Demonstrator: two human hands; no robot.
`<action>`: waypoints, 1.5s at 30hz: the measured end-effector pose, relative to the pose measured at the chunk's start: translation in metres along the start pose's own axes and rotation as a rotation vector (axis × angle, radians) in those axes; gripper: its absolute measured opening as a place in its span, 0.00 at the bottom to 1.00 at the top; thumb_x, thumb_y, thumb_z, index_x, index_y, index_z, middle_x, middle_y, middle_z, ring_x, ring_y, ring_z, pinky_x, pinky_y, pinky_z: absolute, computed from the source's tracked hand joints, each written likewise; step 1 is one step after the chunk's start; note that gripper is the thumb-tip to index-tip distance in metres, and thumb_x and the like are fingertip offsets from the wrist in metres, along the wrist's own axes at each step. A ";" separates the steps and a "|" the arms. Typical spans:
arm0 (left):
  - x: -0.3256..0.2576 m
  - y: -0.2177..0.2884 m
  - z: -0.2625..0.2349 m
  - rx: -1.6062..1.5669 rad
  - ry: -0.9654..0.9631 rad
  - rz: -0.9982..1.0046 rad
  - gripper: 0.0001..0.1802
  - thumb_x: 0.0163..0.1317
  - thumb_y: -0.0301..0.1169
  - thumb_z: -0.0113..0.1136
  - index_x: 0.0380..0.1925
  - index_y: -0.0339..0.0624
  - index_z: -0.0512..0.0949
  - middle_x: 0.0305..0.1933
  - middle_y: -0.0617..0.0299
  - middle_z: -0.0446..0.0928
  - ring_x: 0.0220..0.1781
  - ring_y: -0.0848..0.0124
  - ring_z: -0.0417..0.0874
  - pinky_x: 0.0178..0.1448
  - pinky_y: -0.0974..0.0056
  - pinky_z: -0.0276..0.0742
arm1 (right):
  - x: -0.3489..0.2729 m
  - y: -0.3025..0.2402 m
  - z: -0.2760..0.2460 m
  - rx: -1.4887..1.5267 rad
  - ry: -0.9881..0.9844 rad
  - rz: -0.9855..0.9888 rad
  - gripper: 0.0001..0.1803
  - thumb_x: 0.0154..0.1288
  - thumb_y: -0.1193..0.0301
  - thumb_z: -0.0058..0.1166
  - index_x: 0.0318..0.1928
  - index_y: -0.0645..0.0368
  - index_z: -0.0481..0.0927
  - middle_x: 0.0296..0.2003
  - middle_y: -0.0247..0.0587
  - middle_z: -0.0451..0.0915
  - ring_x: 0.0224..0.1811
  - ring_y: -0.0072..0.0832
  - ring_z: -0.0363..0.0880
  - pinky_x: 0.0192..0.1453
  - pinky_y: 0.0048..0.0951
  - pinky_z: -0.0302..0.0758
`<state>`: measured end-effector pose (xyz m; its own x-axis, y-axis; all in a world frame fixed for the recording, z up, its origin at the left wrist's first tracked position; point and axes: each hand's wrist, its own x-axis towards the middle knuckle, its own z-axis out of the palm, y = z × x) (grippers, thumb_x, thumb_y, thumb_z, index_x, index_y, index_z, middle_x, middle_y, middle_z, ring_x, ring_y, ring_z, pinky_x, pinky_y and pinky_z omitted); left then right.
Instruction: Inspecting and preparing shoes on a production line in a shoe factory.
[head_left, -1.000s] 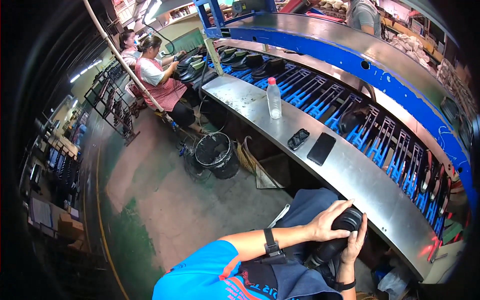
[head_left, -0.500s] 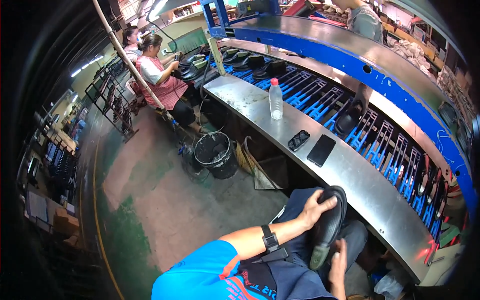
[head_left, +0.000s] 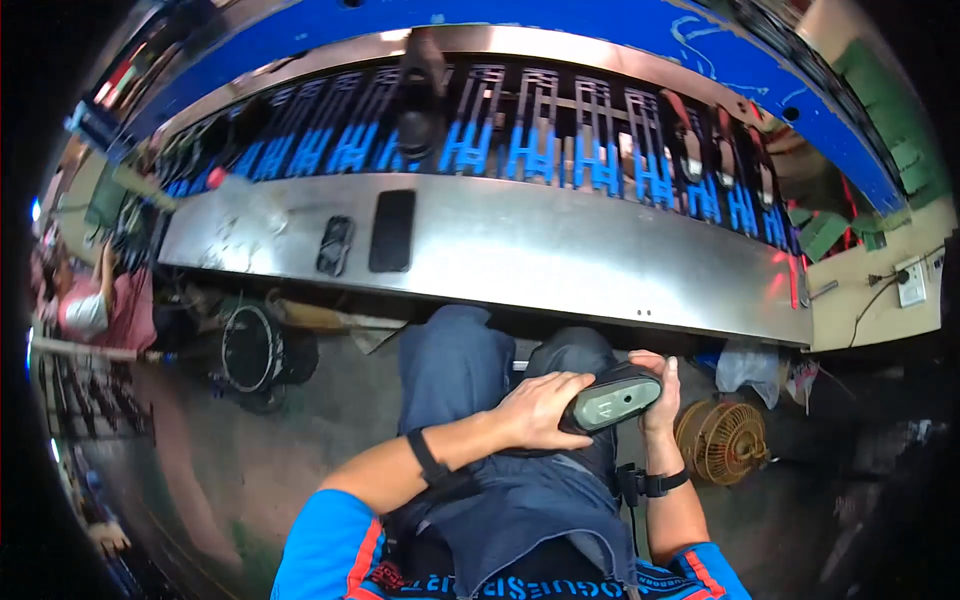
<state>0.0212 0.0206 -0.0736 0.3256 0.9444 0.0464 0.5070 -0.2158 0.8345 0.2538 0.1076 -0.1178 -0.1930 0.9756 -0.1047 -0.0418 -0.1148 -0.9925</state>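
Note:
A black shoe (head_left: 572, 420) on a grey-green last (head_left: 614, 405) is held above my lap, the last's flat top with its small hole turned toward me. My left hand (head_left: 540, 408) is closed round one side of it, thumb and fingers pressed to the shoe. On the other side my right hand (head_left: 658, 395) grips it, the fingers bent over the far edge. Much of the shoe's upper and its sole are hidden by the last and my hands.
Across from me runs a metal ledge (head_left: 520, 240) with a black phone (head_left: 392, 231), a dark oval item (head_left: 335, 246) and a blurred bottle (head_left: 255, 200). Behind it are blue conveyor racks (head_left: 530, 150). A bucket (head_left: 250, 348) stands left, a wicker-like round object (head_left: 728, 442) right.
My view has swung to the right. The shoe has been turned so that the last's top faces me. My right hand, open beside the heel before, now grips the shoe with the left.

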 end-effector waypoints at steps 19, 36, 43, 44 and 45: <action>0.290 -0.286 -0.273 0.408 0.653 -0.565 0.42 0.54 0.46 0.75 0.64 0.39 0.68 0.61 0.37 0.75 0.63 0.43 0.75 0.66 0.51 0.72 | 0.526 -0.006 -0.056 -1.622 0.031 -0.060 0.54 0.53 0.42 0.65 0.75 0.52 0.58 0.72 0.65 0.57 0.70 0.59 0.64 0.71 0.48 0.67; 0.336 0.185 -0.260 0.774 0.521 0.880 0.17 0.63 0.26 0.59 0.52 0.34 0.77 0.55 0.47 0.78 0.58 0.48 0.79 0.63 0.53 0.75 | 0.113 0.017 -0.062 -0.816 0.484 -0.550 0.35 0.57 0.67 0.65 0.63 0.66 0.70 0.64 0.62 0.69 0.67 0.57 0.68 0.70 0.46 0.67; 0.420 0.212 -0.247 0.939 0.400 0.215 0.18 0.63 0.37 0.60 0.49 0.40 0.82 0.50 0.45 0.82 0.54 0.50 0.81 0.59 0.50 0.76 | 0.125 0.011 -0.079 -0.833 0.497 -0.815 0.32 0.47 0.79 0.65 0.57 0.61 0.75 0.56 0.56 0.76 0.58 0.53 0.77 0.61 0.45 0.76; 0.420 0.214 -0.245 0.934 0.449 0.299 0.17 0.63 0.39 0.62 0.46 0.40 0.82 0.47 0.45 0.83 0.52 0.50 0.82 0.57 0.50 0.76 | 0.124 0.013 -0.082 -0.827 0.485 -0.710 0.31 0.48 0.79 0.64 0.57 0.61 0.75 0.56 0.55 0.76 0.59 0.53 0.76 0.62 0.45 0.76; 0.414 0.218 -0.245 0.932 0.458 0.288 0.17 0.62 0.40 0.63 0.44 0.41 0.83 0.44 0.45 0.84 0.50 0.50 0.83 0.55 0.50 0.76 | 0.124 0.016 -0.084 -0.813 0.465 -0.737 0.31 0.48 0.79 0.64 0.57 0.60 0.75 0.56 0.55 0.76 0.59 0.53 0.76 0.62 0.44 0.76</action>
<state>0.0710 0.4254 0.2617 0.2979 0.7893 0.5369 0.9305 -0.3658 0.0214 0.3111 0.2420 -0.1523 -0.0023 0.7504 0.6610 0.6725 0.4904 -0.5543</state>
